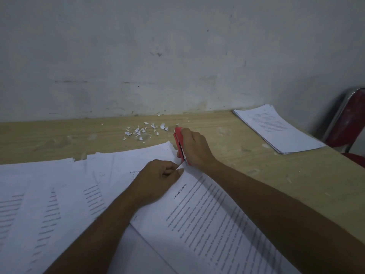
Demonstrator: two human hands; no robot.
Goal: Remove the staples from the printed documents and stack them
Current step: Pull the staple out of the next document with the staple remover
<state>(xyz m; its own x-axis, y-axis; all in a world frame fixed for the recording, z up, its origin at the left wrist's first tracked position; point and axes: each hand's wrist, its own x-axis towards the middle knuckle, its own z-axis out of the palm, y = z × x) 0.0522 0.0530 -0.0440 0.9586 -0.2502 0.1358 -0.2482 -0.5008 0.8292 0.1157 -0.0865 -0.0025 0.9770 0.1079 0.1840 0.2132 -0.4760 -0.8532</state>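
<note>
A printed document (205,224) headed "KATA PENGANTAR" lies slanted in front of me on top of other printed sheets (49,194). My left hand (158,178) pinches its top corner between thumb and fingers. My right hand (195,149) is closed around a red staple remover (180,147), whose lower end touches that same corner. A neat stack of printed pages (276,129) rests at the far right of the wooden table (79,135).
Small torn white paper scraps (144,130) are scattered on the table near the wall, just beyond my right hand. A grey wall runs along the table's back edge. A red chair with a metal frame (347,119) stands past the table's right end.
</note>
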